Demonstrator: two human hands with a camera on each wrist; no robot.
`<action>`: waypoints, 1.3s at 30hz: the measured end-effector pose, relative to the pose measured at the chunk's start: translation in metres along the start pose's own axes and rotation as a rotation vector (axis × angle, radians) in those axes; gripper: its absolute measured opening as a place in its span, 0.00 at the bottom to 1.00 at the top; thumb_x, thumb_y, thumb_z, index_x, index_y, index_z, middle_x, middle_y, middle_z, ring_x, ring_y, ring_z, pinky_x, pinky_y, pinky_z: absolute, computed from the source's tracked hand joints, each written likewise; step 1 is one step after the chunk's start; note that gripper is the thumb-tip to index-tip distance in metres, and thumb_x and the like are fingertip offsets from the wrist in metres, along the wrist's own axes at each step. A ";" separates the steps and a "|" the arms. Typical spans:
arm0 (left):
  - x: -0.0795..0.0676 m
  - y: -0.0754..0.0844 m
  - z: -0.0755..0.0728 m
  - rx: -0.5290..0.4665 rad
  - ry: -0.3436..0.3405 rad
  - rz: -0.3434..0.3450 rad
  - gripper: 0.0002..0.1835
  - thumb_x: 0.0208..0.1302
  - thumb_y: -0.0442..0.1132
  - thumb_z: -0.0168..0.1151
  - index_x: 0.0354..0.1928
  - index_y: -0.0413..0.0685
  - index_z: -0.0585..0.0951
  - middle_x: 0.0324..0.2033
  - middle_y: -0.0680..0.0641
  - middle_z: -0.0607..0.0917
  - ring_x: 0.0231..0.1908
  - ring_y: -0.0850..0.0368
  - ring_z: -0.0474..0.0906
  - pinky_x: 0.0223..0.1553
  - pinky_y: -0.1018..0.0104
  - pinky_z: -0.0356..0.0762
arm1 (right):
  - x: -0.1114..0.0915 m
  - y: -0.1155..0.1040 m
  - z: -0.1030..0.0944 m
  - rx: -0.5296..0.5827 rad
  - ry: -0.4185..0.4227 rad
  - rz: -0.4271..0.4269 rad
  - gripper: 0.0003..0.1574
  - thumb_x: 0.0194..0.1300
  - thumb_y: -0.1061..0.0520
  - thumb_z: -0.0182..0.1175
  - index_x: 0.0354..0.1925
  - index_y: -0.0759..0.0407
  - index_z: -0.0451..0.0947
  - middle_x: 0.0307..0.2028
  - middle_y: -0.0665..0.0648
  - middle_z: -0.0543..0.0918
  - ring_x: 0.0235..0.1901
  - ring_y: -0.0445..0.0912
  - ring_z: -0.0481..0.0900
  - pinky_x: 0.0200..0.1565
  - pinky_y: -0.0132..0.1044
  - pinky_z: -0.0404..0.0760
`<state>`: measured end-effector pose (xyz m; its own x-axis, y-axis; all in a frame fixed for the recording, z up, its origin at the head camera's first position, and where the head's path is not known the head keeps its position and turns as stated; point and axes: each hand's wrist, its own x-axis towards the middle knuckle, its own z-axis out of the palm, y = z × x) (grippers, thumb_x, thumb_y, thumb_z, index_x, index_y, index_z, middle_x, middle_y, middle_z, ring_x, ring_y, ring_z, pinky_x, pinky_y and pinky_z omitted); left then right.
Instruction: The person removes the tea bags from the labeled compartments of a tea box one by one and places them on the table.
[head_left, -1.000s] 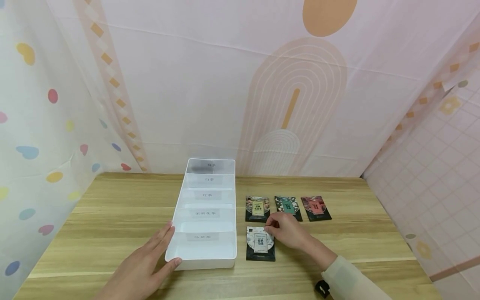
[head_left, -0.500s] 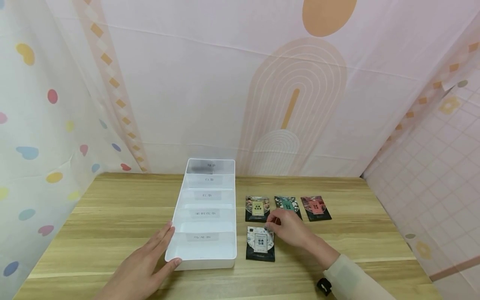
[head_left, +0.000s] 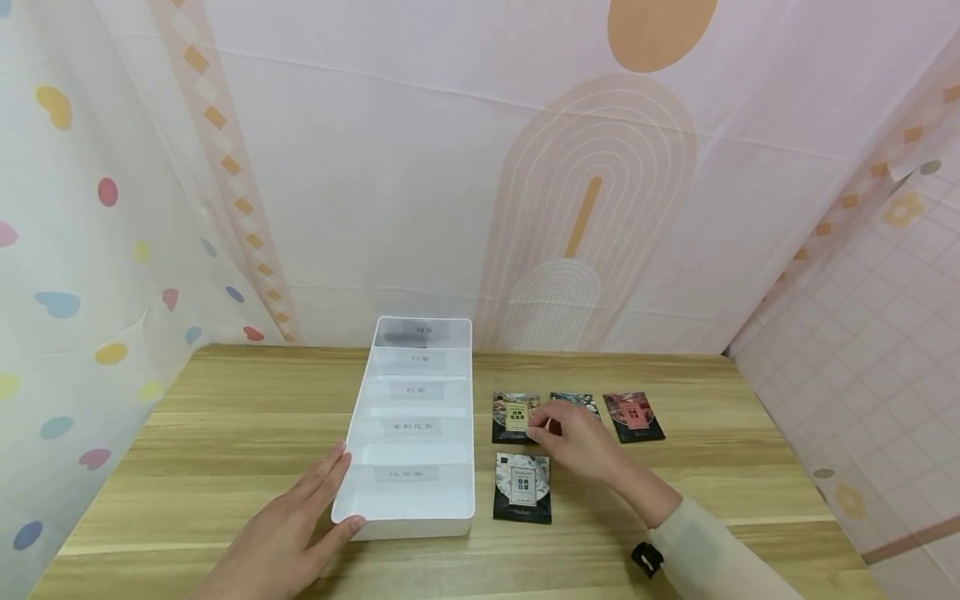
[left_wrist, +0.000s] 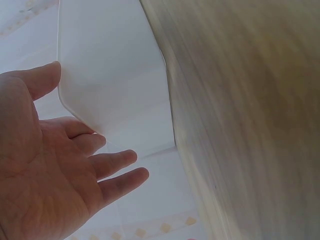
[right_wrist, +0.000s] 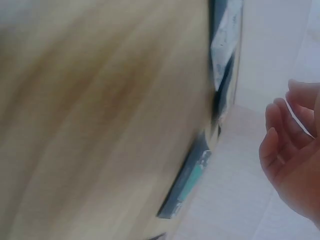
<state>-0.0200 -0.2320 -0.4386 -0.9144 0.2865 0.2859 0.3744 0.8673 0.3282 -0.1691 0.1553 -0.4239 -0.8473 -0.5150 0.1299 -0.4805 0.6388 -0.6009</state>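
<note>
A long white compartment box (head_left: 411, 528) with a label in each section stands on the table. My left hand (head_left: 288, 521) rests against its near left corner, thumb at the front and relaxed fingers along the side; the left wrist view has the same hand (left_wrist: 55, 170) beside the white wall. My right hand (head_left: 577, 442), fingers loosely bent, is over the lower right corner of a sachet with a yellow label (head_left: 516, 415). No held object shows in the right wrist view of the hand (right_wrist: 295, 150). A white-label sachet (head_left: 522, 487) lies nearer me.
A green-label sachet (head_left: 581, 402) is partly hidden behind my right hand. To its right lies a red-label sachet (head_left: 634, 416). A dark thing sits in the box's farthest compartment. Patterned curtains (head_left: 360, 192) surround the wooden table (head_left: 240, 417).
My right hand has moved up from the white-label sachet's corner to the yellow-label sachet, covering more of the green-label one. The left hand and box stay put.
</note>
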 end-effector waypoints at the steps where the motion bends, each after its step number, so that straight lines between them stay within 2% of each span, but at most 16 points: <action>1: 0.000 0.000 0.000 0.000 -0.001 0.000 0.41 0.71 0.54 0.69 0.76 0.36 0.69 0.75 0.39 0.70 0.67 0.41 0.76 0.56 0.45 0.81 | 0.001 -0.001 0.000 0.001 0.006 0.000 0.02 0.74 0.55 0.67 0.42 0.52 0.86 0.34 0.42 0.82 0.31 0.40 0.77 0.31 0.34 0.79; 6: -0.001 0.000 -0.001 -0.008 -0.013 -0.012 0.41 0.71 0.54 0.68 0.76 0.35 0.69 0.75 0.38 0.70 0.66 0.40 0.77 0.56 0.44 0.81 | 0.009 -0.007 -0.002 0.018 0.033 -0.011 0.03 0.74 0.55 0.67 0.42 0.52 0.87 0.35 0.40 0.82 0.33 0.38 0.78 0.33 0.35 0.80; 12: -0.001 0.000 -0.003 -0.012 -0.019 -0.019 0.41 0.72 0.55 0.68 0.76 0.36 0.68 0.76 0.39 0.69 0.67 0.41 0.76 0.56 0.44 0.81 | 0.020 -0.013 -0.003 0.080 0.066 -0.043 0.04 0.74 0.57 0.66 0.43 0.56 0.87 0.35 0.43 0.83 0.34 0.40 0.79 0.32 0.36 0.80; 23: 0.000 0.002 -0.004 -0.021 -0.030 -0.023 0.41 0.72 0.55 0.67 0.77 0.36 0.68 0.76 0.39 0.68 0.67 0.41 0.76 0.57 0.44 0.81 | 0.040 -0.024 -0.008 0.060 0.119 -0.120 0.06 0.75 0.56 0.65 0.46 0.56 0.87 0.37 0.45 0.84 0.35 0.41 0.79 0.30 0.37 0.79; 29: 0.001 0.003 -0.005 -0.030 -0.036 -0.030 0.41 0.73 0.55 0.66 0.77 0.37 0.68 0.77 0.40 0.68 0.68 0.41 0.75 0.57 0.44 0.80 | 0.054 -0.033 -0.008 0.009 0.125 -0.084 0.09 0.76 0.53 0.64 0.50 0.53 0.87 0.42 0.47 0.85 0.40 0.43 0.80 0.36 0.39 0.79; 34: 0.000 0.002 -0.005 -0.031 -0.036 -0.039 0.41 0.73 0.55 0.67 0.77 0.38 0.68 0.77 0.40 0.67 0.68 0.41 0.75 0.57 0.44 0.80 | 0.070 -0.037 -0.005 0.012 0.121 -0.126 0.10 0.77 0.53 0.64 0.51 0.54 0.86 0.45 0.49 0.85 0.44 0.44 0.79 0.40 0.40 0.80; 39: 0.000 0.002 -0.005 -0.032 -0.034 -0.034 0.41 0.73 0.55 0.67 0.77 0.38 0.68 0.77 0.40 0.68 0.68 0.41 0.75 0.57 0.44 0.80 | 0.083 -0.042 -0.001 0.030 0.113 -0.152 0.13 0.76 0.56 0.65 0.54 0.59 0.86 0.46 0.51 0.86 0.45 0.46 0.79 0.44 0.43 0.81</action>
<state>-0.0184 -0.2319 -0.4338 -0.9312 0.2709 0.2439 0.3471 0.8634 0.3663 -0.2200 0.0864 -0.3872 -0.7864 -0.5355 0.3079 -0.5992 0.5403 -0.5907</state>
